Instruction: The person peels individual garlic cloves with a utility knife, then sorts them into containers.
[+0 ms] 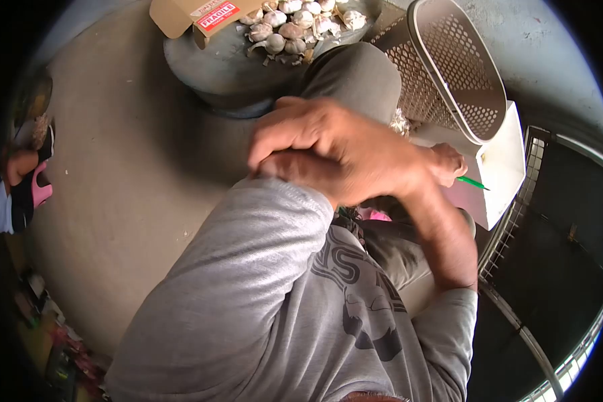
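Note:
My right hand (335,144) reaches across my body and grips the grey left sleeve (275,208) near its cuff, with its fingers curled over the forearm. My left hand (447,164) shows past my right wrist, closed around a thin green pointed object (474,182); its full shape is hidden in the fist. Most of the left forearm is covered by my right hand. Beyond my hands, several garlic bulbs (275,43) and loose skins lie on a round grey surface (201,67).
An open cardboard box (181,17) with a red FRAGILE label sits beside the garlic. A perforated beige basket (442,67) leans at the upper right, above a white box (509,161). A metal-framed mesh panel (549,248) stands at right. Assorted items line the left edge.

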A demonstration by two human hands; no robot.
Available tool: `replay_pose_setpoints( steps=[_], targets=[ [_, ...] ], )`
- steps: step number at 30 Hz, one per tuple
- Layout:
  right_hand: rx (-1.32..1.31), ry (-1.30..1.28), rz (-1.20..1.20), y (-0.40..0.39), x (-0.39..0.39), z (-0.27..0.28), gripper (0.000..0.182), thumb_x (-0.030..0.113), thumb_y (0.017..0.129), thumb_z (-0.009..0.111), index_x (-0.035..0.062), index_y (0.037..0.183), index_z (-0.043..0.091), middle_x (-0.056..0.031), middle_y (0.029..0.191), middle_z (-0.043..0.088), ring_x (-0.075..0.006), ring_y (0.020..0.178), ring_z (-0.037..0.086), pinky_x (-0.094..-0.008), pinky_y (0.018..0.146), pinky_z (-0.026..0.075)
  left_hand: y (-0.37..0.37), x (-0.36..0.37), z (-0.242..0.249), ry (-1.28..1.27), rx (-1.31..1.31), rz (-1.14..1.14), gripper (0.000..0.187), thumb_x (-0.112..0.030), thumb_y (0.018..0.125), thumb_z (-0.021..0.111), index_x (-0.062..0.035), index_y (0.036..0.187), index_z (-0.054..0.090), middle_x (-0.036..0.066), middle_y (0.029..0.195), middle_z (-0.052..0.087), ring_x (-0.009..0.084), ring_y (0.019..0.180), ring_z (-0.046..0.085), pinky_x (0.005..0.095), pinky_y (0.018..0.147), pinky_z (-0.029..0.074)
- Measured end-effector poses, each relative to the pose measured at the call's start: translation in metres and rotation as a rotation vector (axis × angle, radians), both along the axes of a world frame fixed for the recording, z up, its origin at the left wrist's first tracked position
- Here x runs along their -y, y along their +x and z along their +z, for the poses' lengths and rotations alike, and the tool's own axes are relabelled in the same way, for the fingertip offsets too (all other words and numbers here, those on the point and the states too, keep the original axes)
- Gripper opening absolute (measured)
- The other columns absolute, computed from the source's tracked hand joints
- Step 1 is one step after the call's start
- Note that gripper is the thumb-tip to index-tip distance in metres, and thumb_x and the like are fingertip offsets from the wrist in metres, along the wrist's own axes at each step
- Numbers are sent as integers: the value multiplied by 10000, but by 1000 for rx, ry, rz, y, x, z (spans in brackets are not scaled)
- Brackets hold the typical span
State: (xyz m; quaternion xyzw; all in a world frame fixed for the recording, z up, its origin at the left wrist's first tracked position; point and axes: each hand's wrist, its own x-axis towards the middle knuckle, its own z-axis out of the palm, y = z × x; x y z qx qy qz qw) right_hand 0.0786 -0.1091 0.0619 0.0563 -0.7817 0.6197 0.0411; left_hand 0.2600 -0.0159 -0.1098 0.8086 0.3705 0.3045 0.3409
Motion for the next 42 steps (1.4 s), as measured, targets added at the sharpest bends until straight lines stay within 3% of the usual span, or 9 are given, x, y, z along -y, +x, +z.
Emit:
replay_pose_setpoints(
  steps=[5,8,12,17,21,26,32,38,42],
  targets=[
    [280,410,-54,31,-45,-2,109,37,908,655,-24,997,670,-106,872,666,-229,823,677,-353,764,531,7,9,-1,6,27,-34,263,-231,751,631,-28,902,703,206,843,718,406,809,709,511,752,575],
    [-41,-78,-102,14,-6,2,124,110,952,660,-14,955,657,-113,870,670,-232,833,678,-365,749,528,8,10,-3,18,35,-53,264,-228,750,631,-28,904,705,207,845,720,408,807,709,514,750,575],
    [9,90,-120,21,2,-2,256,251,997,640,24,879,639,-135,859,678,-354,854,672,-466,740,518,8,7,-13,-43,63,16,245,-262,725,677,-24,774,709,260,803,690,433,777,696,517,741,563],
    [-11,380,-309,39,-4,6,306,277,979,640,6,836,634,-169,832,676,-395,848,672,-505,730,526,-6,2,6,-69,-56,-7,286,-313,826,674,-31,827,717,218,888,720,389,845,721,489,797,576],
    [-207,-18,-231,22,17,-9,283,258,960,654,12,821,636,-182,843,682,-389,861,675,-508,724,527,-2,1,7,-74,-68,-8,290,-297,828,668,-12,804,713,232,891,713,401,848,716,491,808,570],
    [177,364,-296,57,-3,18,355,367,971,606,47,933,755,-180,871,737,-390,908,710,-501,794,555,0,10,12,-67,-52,-9,287,-288,819,685,-3,798,707,241,880,707,411,847,710,499,808,561],
    [-208,117,-292,30,17,-1,422,388,1011,594,8,854,688,-172,801,689,-397,814,684,-507,735,551,5,10,11,-65,-21,-57,290,-285,813,690,0,757,696,221,817,705,400,821,709,498,787,561],
    [228,373,-204,58,-18,19,446,449,975,603,27,936,741,-218,881,717,-422,902,693,-518,788,548,6,7,16,-130,-32,-51,278,-281,804,702,-6,761,698,207,786,705,386,815,714,494,779,562],
    [-247,209,-403,38,1,-8,493,498,969,586,38,881,739,-224,840,716,-425,880,694,-506,790,550,16,8,10,-11,-15,0,272,-281,823,702,-21,744,702,159,712,701,367,761,711,482,769,565]
  ],
)
